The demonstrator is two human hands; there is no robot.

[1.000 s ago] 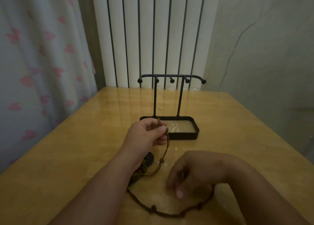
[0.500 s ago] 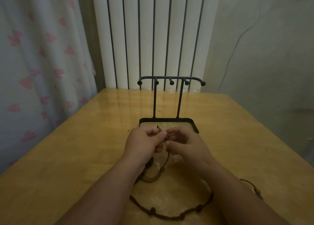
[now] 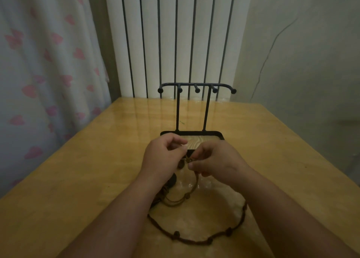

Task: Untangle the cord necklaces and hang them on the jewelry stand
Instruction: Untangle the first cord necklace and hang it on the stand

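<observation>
Head view: left hand [image 3: 163, 156] and right hand [image 3: 218, 161] each pinch the tan cord [image 3: 187, 195] just before the jewelry stand [image 3: 177, 109]; fingers hide the exact grip. Left forearm [image 3: 126, 209] partly covers the tangle [image 3: 158, 198]. Dark knotted cord [image 3: 176, 234] lies looped on the bench [image 3: 78, 180], widest left to right.

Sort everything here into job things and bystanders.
Job: left hand and right hand, both pinching the light cord; dark cord on the table; stand, nothing hung.
Bystanders: curtain; radiator; wall cable.
</observation>
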